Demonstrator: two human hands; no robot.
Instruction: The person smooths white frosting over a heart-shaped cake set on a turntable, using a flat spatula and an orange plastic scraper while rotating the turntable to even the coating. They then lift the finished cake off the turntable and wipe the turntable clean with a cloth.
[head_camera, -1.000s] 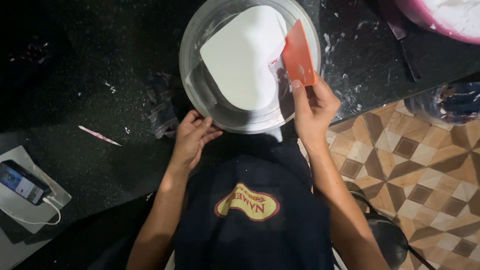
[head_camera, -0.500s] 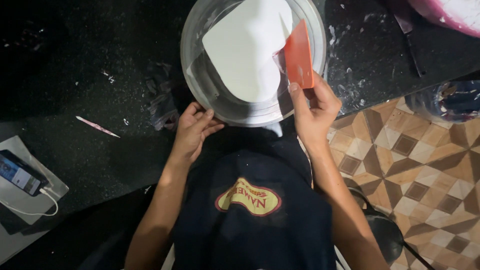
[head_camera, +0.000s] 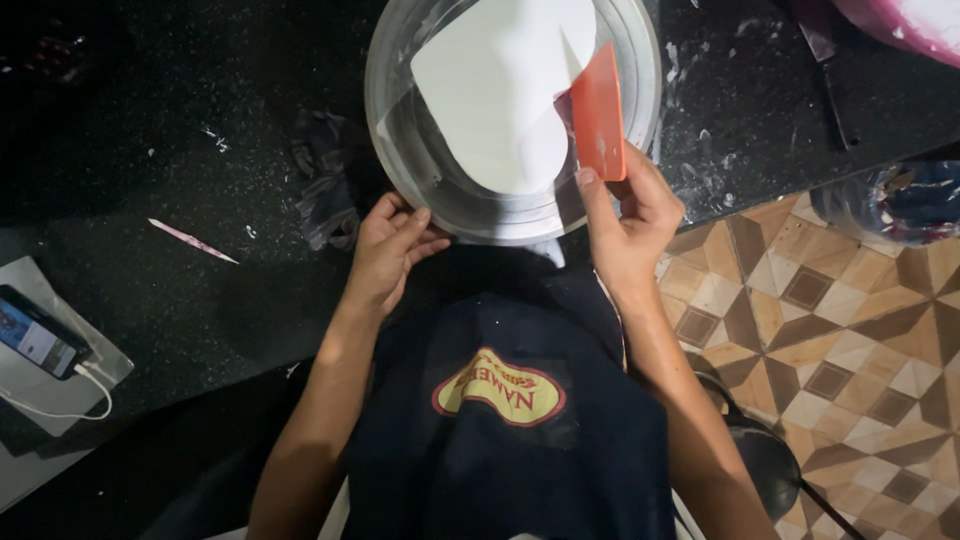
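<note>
Head view, looking straight down over the person's dark apron (head_camera: 500, 420) with its yellow oval badge. A round metal bowl (head_camera: 400, 150) sits at the near edge of a black speckled counter (head_camera: 150, 130), tilted toward the person, with a mass of smooth white mixture (head_camera: 495, 90) filling its far and middle part; the near inner wall shows bare metal. The right hand (head_camera: 625, 215) grips a flat red scraper (head_camera: 598, 110), thumb on the near face and fingers closed behind it, the blade standing upright just inside the bowl's right rim and touching the white mass at its right edge. The left hand (head_camera: 390, 245) is at the bowl's near-left rim, fingers curled and closed against the underside of the rim, steadying it. Just left of the bowl lies a crumpled dark cloth (head_camera: 320, 185), touching or nearly touching the bowl; which, cannot be told. Farther left on the counter, well apart from the hands, a thin pink stick (head_camera: 190, 240) lies slantwise. At the near-left edge a phone (head_camera: 35, 335) with a lit screen rests on a grey tray, a white cable (head_camera: 70, 400) looping from it. White smears dot the counter right of the bowl. On the right, patterned brown and cream floor tiles (head_camera: 850, 330) show below the counter edge.
</note>
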